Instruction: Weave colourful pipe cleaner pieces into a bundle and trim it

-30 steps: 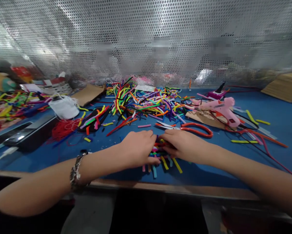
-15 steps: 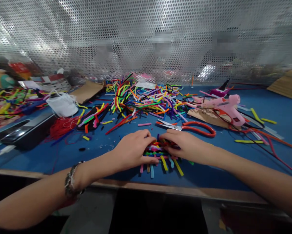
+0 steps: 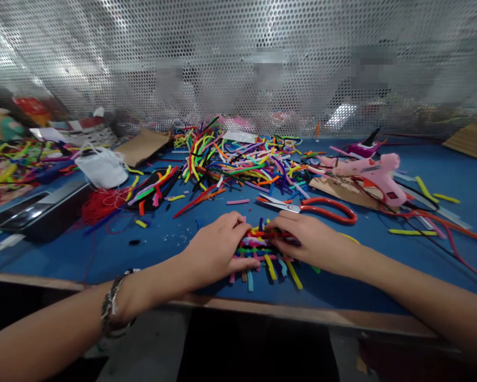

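A small woven mat of pipe cleaners [image 3: 257, 250] lies flat on the blue table near its front edge, loose ends sticking out toward me in pink, light blue and yellow. My left hand [image 3: 218, 245] presses on its left side, with thumb and fingers closed over the strips. On the mat's right side, the fingers of my right hand [image 3: 312, 240] pinch at the red and dark strips near the top rows. Both hands hide part of the weave. Just beyond my right hand lie scissors [image 3: 326, 210] with red handles, blades spread and pointing left.
A big heap of coloured pipe cleaners [image 3: 230, 159] fills the back middle. At right are a pink glue gun [image 3: 387, 180] on cardboard and its cables. To the left are a white face mask [image 3: 103, 165], red thread [image 3: 103, 204] and a black box-shaped device [image 3: 49, 212]. Perforated metal [image 3: 222, 63] stands behind.
The view has shifted slightly. My right fingers have moved a little to the right, showing more of the mat's top strips. My left hand stays on the mat.
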### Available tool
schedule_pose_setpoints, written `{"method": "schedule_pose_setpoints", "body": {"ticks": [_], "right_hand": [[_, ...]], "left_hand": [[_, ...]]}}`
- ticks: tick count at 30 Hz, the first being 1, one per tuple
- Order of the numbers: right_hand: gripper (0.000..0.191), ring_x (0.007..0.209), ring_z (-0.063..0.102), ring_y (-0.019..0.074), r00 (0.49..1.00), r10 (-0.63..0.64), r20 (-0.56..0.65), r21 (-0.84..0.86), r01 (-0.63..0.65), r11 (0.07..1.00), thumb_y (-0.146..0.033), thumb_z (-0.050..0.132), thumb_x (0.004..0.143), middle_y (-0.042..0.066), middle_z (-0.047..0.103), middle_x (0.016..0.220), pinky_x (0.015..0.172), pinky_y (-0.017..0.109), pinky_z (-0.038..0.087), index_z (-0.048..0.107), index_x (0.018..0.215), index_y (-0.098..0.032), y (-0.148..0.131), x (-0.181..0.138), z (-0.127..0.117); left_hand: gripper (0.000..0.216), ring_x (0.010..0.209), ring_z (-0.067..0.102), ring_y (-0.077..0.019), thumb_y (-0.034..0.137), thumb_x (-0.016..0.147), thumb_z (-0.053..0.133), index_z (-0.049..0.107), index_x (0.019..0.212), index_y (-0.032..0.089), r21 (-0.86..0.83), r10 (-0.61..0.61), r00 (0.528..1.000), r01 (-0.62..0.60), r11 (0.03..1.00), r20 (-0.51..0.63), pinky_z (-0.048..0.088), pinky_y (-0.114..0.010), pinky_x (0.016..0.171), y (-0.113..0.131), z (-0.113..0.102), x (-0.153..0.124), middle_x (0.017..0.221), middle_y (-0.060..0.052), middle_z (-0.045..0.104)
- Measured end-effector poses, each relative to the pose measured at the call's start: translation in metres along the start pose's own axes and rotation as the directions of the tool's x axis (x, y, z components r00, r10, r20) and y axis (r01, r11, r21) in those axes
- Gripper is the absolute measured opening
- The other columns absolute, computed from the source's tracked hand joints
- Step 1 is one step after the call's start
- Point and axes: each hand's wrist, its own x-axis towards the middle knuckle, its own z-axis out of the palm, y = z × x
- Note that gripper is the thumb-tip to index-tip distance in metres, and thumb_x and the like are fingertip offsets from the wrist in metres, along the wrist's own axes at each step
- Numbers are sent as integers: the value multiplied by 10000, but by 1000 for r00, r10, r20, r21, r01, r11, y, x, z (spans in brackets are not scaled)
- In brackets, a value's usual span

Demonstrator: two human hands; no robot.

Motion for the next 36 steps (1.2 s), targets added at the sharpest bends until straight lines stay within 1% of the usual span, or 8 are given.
{"method": "schedule_pose_setpoints", "body": {"ticks": [5, 9, 12, 14, 19, 23, 29, 36], "right_hand": [[192, 756, 536, 164, 999, 33, 6, -5, -32, 999, -213, 454, 804, 70, 584, 867, 681, 289, 415, 552, 954, -143, 1, 0, 1], [197, 755, 542, 164, 999, 36, 2, -24, -36, 999, -211, 456, 799, 72, 582, 870, 684, 291, 420, 551, 954, -136, 1, 0, 2], [191, 749, 545, 163, 999, 34, -7, -31, -34, 999, -207, 460, 793, 72, 585, 868, 671, 284, 422, 551, 946, -136, -1, 0, 2], [185, 745, 547, 164, 999, 34, -13, -37, -35, 999, -202, 461, 789, 72, 586, 860, 668, 286, 424, 551, 936, -135, -2, 0, 2], [184, 748, 548, 168, 999, 29, -15, -32, -30, 999, -204, 456, 792, 69, 588, 861, 673, 293, 427, 551, 933, -136, -3, 0, 1], [188, 763, 551, 170, 999, 31, -19, -15, -31, 999, -194, 453, 788, 70, 592, 874, 688, 298, 428, 552, 938, -138, -3, 0, 2], [192, 779, 545, 171, 999, 35, -14, -25, -36, 999, -193, 454, 781, 67, 587, 879, 692, 291, 422, 561, 934, -149, -1, 0, 2], [189, 760, 537, 161, 999, 53, -4, -59, -53, 997, -197, 450, 785, 61, 575, 850, 691, 282, 416, 573, 917, -142, -6, -1, 1]], "left_hand": [[539, 1032, 457, -244, 490, 752, 517, 492, 1078, 61, 65, 9, 1000, -10, 998, 17, 416, -345, 867, 2, 0, -1, 1100, -144, 487], [592, 1021, 459, -244, 493, 748, 522, 451, 1124, 42, 42, -5, 999, 4, 999, 38, 415, -343, 865, 3, -3, 1, 1088, -146, 481], [565, 1007, 463, -245, 483, 741, 537, 467, 1098, 51, 25, -29, 996, 28, 999, 80, 417, -341, 853, 3, -6, 4, 1077, -140, 473], [568, 984, 468, -245, 497, 738, 532, 472, 1088, 54, 22, -22, 996, 20, 1000, 90, 420, -347, 841, 3, -7, 6, 1046, -133, 476], [594, 917, 479, -237, 557, 714, 516, 485, 1053, 70, 15, 4, 998, -5, 1000, 68, 429, -357, 804, -1, -3, 6, 977, -113, 473], [557, 932, 468, -230, 521, 735, 517, 480, 1068, 76, 12, 33, 999, -34, 999, 38, 420, -340, 817, -2, -1, 4, 986, -110, 466], [569, 961, 460, -238, 505, 729, 537, 474, 1098, 78, -30, 24, 998, -22, 999, 61, 407, -341, 840, -2, -1, 5, 1033, -122, 452], [544, 973, 454, -224, 476, 732, 551, 475, 1111, 94, -91, 67, 996, -61, 994, 56, 398, -325, 853, -7, -1, 6, 1054, -115, 445]]}}
